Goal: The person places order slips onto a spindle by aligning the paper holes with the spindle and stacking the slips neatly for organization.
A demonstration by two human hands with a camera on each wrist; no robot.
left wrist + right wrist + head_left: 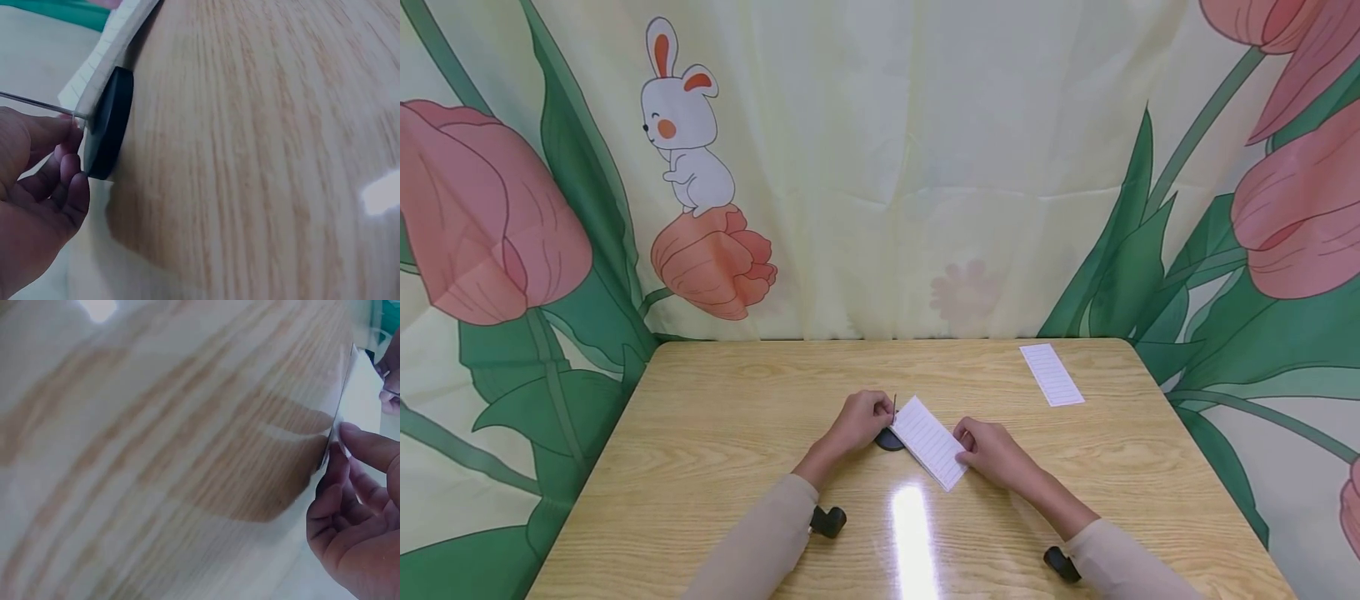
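Note:
A bill spike with a round black base [889,441] and a thin upright metal rod [37,102] stands on the table. Lined white paper slips [931,443] lie stacked at an angle, with one end over the base, close around the rod. My left hand [867,417] pinches the slips' corner beside the rod, thumb against fingertips. At the opposite end, my right hand [988,450] pinches the slips' edge between thumb and fingers. From the right wrist view, the paper [361,394] rises slightly off the tabletop near the right thumb.
Another lined slip [1052,375] lies at the back right of the wooden table [730,433]. Behind the table's far edge hangs a curtain [880,167] printed with tulips and a rabbit. Black straps' ends [829,522] show below the left wrist.

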